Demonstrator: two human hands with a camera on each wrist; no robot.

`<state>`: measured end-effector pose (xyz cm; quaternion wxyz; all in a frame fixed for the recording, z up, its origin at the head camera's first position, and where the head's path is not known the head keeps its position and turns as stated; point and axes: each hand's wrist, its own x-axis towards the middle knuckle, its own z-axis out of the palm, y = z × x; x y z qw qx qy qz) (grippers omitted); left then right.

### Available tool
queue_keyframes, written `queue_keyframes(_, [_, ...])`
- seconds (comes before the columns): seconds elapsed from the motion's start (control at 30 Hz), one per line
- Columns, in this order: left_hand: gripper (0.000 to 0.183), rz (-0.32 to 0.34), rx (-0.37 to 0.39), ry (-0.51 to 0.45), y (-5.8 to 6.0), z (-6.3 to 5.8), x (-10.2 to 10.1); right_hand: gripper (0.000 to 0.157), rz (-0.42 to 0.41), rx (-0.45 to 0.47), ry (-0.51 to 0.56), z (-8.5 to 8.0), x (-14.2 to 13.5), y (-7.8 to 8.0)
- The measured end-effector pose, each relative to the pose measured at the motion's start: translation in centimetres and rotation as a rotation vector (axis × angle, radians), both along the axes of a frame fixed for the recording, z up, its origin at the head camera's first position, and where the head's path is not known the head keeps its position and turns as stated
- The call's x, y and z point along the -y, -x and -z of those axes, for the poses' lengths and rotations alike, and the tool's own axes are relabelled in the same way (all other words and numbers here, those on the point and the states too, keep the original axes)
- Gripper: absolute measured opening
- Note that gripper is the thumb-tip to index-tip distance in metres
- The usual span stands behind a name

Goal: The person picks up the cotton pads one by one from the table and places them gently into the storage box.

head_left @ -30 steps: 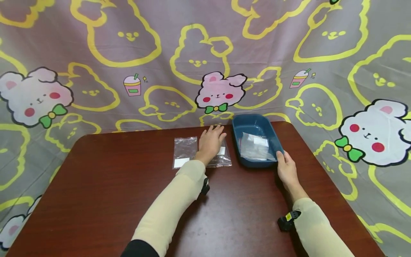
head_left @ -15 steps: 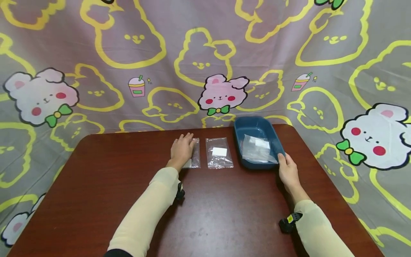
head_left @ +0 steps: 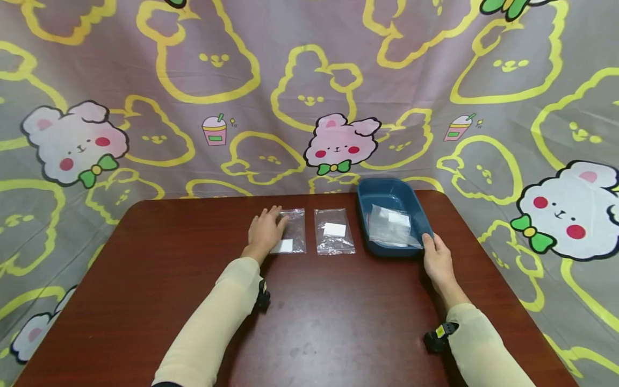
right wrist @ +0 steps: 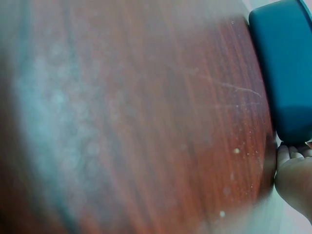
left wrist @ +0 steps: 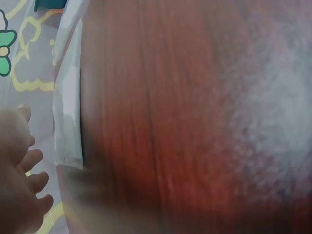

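Observation:
My left hand (head_left: 265, 230) reaches over the left edge of a clear zip bag (head_left: 293, 228), its fingers loosely spread and covering part of it. A white label (head_left: 284, 246) shows near that bag's lower end. In the left wrist view the bag (left wrist: 69, 107) lies flat on the table, with my fingers above and beside it. Just to the right lies a second zip bag (head_left: 333, 242) with a white label. My right hand (head_left: 438, 260) grips the near right corner of a blue plastic bin (head_left: 366, 185), thumb on the rim. Several more zip bags (head_left: 387, 231) lie in a pile inside.
The dark red-brown wooden table (head_left: 309, 322) has rounded far corners. A patterned cloth (head_left: 203, 156) with cartoon rabbits hangs right behind its back edge and along both sides. The bin stands near the back right of the table.
My left hand has moved left from over the right zip bag to the left one, then slightly farther, uncovering more of it. My right hand stays on the bin.

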<state>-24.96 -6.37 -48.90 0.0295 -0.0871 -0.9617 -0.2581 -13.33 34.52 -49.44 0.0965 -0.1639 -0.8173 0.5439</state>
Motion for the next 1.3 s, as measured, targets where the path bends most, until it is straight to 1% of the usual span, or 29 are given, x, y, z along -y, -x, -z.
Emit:
queue_keyframes(0.2, [0.063, 0.041, 0.030, 0.041, -0.2, 0.4, -0.5, 0.062, 0.006, 0.017, -0.002, 0.3, -0.1, -0.1])
queue_keyframes(0.43, [0.076, 0.094, 0.087, 0.080, -0.2, 1.5, -0.6, 0.062, 0.016, 0.014, 0.004, 0.3, 0.0, -0.2])
queue_keyframes(0.57, [0.080, 0.107, 0.096, 0.083, -0.5, 1.8, -0.5, 0.060, 0.028, 0.006, -0.004, 0.2, 0.2, -0.2])
queue_keyframes(0.73, [0.080, 0.110, 0.074, 0.084, -0.7, 2.1, -0.3, 0.059, 0.035, -0.003, -0.012, 0.1, 0.3, -0.1])
queue_keyframes(0.93, [0.078, 0.103, 0.074, 0.068, -0.8, 2.1, -0.4, 0.059, 0.034, -0.010, -0.012, 0.0, 0.3, 0.0])
queue_keyframes(1.17, [0.074, 0.101, 0.082, 0.081, -0.7, 2.3, -0.5, 0.058, 0.039, -0.014, -0.011, 0.0, 0.3, 0.1])
queue_keyframes(1.3, [0.070, 0.106, 0.066, 0.040, -0.7, 2.3, -0.4, 0.059, 0.038, -0.011, -0.012, 0.0, 0.2, 0.1])
